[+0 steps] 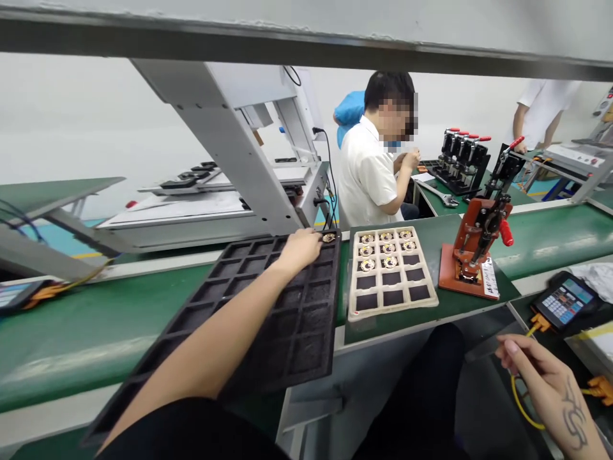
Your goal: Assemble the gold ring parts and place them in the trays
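Observation:
My left hand (301, 248) reaches over the far right part of a black compartment tray (311, 326). Its fingers are bent down and closed in a far cell, and their tips are hidden. Right beside them, a round gold-coloured part (329, 237) lies in the corner cell. My right hand (541, 370) hangs at the lower right, above a yellow cable (522, 409). Its fingers curl loosely, a little apart, with nothing visible in them. Between the hands, a cream tray (353, 300) holds several similar round gold parts (390, 262) in its far rows; the nearer cells show dark bottoms.
A red-brown toggle-clamp fixture (472, 255) stands right of the cream tray. Farther right lies a keypad device (567, 300). A white beam (306, 32) crosses overhead. Across the green bench (96, 326), a co-worker in white (366, 172) sits near several black clamps (460, 160).

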Demonstrator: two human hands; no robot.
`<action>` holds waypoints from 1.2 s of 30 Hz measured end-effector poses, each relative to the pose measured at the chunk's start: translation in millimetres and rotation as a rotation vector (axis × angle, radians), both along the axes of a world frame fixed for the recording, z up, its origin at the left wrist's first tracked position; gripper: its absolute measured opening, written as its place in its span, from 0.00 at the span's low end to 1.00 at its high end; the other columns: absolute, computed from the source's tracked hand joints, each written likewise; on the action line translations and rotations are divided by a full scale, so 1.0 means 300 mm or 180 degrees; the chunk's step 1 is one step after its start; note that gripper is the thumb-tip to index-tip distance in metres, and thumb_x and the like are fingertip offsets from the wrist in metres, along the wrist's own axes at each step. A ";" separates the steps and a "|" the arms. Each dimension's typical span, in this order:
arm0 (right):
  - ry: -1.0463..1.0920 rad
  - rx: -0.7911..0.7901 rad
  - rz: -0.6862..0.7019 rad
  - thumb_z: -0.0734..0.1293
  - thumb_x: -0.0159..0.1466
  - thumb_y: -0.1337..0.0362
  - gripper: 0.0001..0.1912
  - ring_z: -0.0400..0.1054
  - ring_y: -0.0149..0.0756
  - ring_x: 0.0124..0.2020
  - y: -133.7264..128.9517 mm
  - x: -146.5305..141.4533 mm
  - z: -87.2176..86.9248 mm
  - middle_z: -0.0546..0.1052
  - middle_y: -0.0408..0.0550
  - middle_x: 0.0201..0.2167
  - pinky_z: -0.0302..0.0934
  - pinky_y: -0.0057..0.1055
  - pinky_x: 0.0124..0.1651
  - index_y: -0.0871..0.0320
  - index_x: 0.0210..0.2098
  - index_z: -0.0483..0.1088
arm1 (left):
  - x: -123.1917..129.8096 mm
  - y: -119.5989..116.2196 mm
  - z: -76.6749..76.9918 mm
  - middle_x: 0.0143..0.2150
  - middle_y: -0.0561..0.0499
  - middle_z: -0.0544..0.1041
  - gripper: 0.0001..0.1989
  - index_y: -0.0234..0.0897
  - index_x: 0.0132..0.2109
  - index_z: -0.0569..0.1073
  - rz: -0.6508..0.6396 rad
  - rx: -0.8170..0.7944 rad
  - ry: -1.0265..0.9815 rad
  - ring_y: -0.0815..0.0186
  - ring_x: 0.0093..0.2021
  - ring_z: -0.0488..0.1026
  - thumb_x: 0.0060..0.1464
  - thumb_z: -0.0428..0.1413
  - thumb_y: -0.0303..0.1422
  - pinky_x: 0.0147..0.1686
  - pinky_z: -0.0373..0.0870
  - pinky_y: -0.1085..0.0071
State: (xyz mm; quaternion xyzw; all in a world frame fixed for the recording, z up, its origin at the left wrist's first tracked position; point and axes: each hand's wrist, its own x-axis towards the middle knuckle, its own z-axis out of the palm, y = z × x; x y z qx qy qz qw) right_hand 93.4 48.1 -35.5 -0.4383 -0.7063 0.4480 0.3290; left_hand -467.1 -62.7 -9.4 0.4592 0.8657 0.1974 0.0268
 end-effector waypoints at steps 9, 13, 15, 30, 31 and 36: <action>0.0054 0.0028 0.0044 0.73 0.66 0.39 0.26 0.80 0.45 0.34 -0.054 0.002 0.074 0.85 0.54 0.34 0.78 0.33 0.39 0.55 0.42 0.85 | 0.365 0.311 -0.084 0.28 0.45 0.77 0.18 0.40 0.22 0.73 -0.0788 -0.0155 -0.0228 0.52 0.37 0.79 0.48 0.70 0.42 0.42 0.74 0.63; 0.0005 -0.0048 -0.0129 0.72 0.67 0.39 0.25 0.79 0.44 0.34 -0.071 0.105 0.059 0.84 0.53 0.34 0.76 0.31 0.37 0.55 0.42 0.84 | 0.411 0.295 -0.021 0.29 0.47 0.76 0.12 0.40 0.26 0.71 -0.0889 0.0068 -0.0178 0.54 0.35 0.77 0.52 0.65 0.34 0.40 0.72 0.63; 0.0025 -0.0114 -0.0147 0.71 0.68 0.40 0.25 0.79 0.43 0.35 -0.068 0.129 0.058 0.84 0.53 0.35 0.75 0.32 0.39 0.56 0.43 0.84 | 0.477 0.287 0.042 0.35 0.47 0.78 0.07 0.40 0.32 0.72 -0.1101 0.0288 -0.0107 0.55 0.39 0.78 0.58 0.60 0.32 0.43 0.73 0.63; 0.0865 0.1011 -0.0129 0.78 0.66 0.60 0.22 0.71 0.33 0.33 -0.067 0.218 0.292 0.76 0.44 0.37 0.72 0.33 0.38 0.53 0.58 0.74 | 1.329 0.432 0.272 0.49 0.40 0.83 0.10 0.36 0.52 0.75 -0.5199 0.2967 0.0673 0.57 0.53 0.81 0.75 0.49 0.26 0.54 0.81 0.62; 0.0831 0.1127 -0.0268 0.77 0.66 0.61 0.21 0.71 0.33 0.33 -0.075 0.246 0.291 0.75 0.44 0.37 0.72 0.32 0.38 0.53 0.57 0.74 | 1.365 0.442 0.278 0.49 0.41 0.83 0.10 0.36 0.51 0.75 -0.5256 0.3031 0.0699 0.57 0.52 0.81 0.75 0.48 0.27 0.53 0.81 0.62; 0.0408 0.1501 -0.0926 0.77 0.65 0.62 0.18 0.70 0.32 0.30 -0.110 0.399 0.269 0.75 0.42 0.34 0.70 0.31 0.34 0.53 0.54 0.76 | 1.577 0.455 0.286 0.43 0.43 0.82 0.13 0.36 0.46 0.74 -0.5553 0.2872 0.0591 0.58 0.45 0.82 0.75 0.46 0.25 0.48 0.82 0.63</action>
